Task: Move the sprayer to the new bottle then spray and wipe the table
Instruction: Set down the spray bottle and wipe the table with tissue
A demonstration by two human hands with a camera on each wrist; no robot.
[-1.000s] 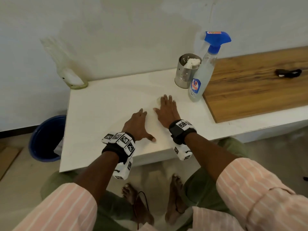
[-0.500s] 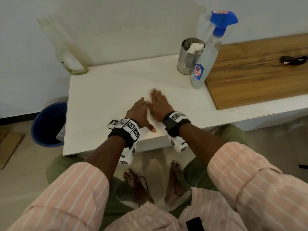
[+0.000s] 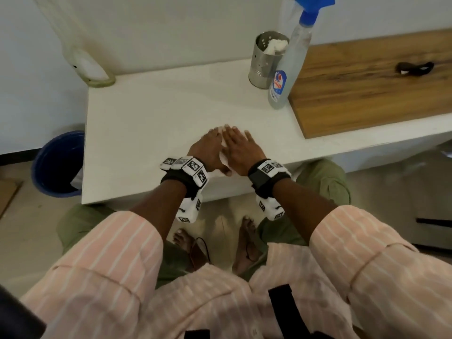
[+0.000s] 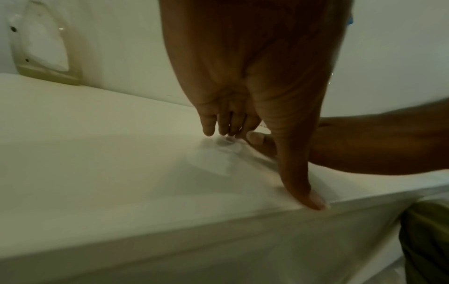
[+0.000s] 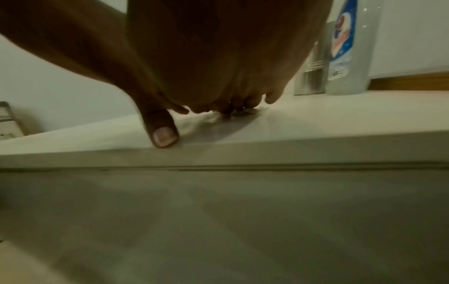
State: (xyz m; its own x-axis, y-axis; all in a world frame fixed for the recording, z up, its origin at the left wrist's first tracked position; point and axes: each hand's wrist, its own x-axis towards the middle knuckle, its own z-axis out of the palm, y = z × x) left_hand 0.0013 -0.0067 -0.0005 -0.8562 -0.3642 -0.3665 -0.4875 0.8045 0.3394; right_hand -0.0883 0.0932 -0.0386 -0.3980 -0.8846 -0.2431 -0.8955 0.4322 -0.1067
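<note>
Both hands lie flat, side by side, near the front edge of the white table [image 3: 146,123]. My left hand [image 3: 212,152] and right hand [image 3: 242,150] press a white tissue [image 3: 223,160] onto the surface with straight fingers. In the left wrist view the left fingers [image 4: 211,124] and thumb touch the table. The right wrist view shows the tissue [image 5: 201,120] crumpled under the right hand [image 5: 218,92]. The clear spray bottle [image 3: 288,67] with its blue sprayer [image 3: 313,6] stands at the back right, away from both hands.
A steel holder [image 3: 263,62] with tissues stands just left of the spray bottle. A pale empty bottle [image 3: 85,62] leans on the wall at the back left corner. A wooden board [image 3: 367,86] with a small black object [image 3: 413,68] lies to the right. A blue bin [image 3: 56,165] sits on the floor at left.
The right hand has slid left and toward the front edge with the tissue, and now lies against the left hand. The head view has tilted down and closer.
</note>
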